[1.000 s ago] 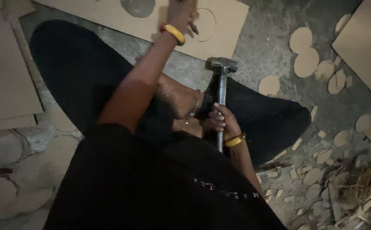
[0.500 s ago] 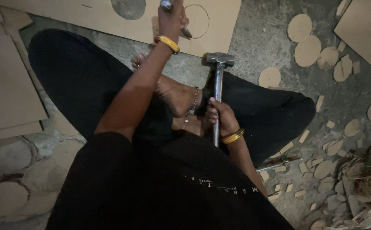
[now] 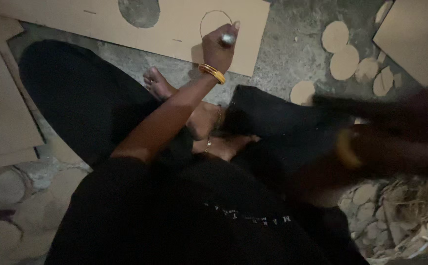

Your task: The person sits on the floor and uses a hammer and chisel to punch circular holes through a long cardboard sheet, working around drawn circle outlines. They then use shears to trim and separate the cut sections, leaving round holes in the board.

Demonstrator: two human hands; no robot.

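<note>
My left hand [image 3: 218, 48], with a yellow bangle on the wrist, is closed around a short metal punch [image 3: 227, 38]. The punch stands on a brown cardboard sheet [image 3: 174, 27], at the lower edge of a scored circle [image 3: 215, 20]. A round hole [image 3: 139, 11] is cut through the sheet to the left of it. My right hand [image 3: 376, 140] is a motion blur at the right, raised above my knee, with a bangle on its wrist. A dark streak [image 3: 371, 105] above it looks like the hammer it grips. I sit cross-legged in black clothes, my bare feet [image 3: 157, 83] near the sheet.
Several cut cardboard discs [image 3: 344, 49] lie on the grey concrete floor at the upper right, with more scraps at the lower right [image 3: 371, 216]. Another cardboard sheet [image 3: 415, 34] is at the top right. Stacked cardboard [image 3: 3, 113] lies to the left.
My right hand has swung the hammer up and to the right from between my legs and is now blurred. My left hand still holds the punch on the sheet, at the circle.
</note>
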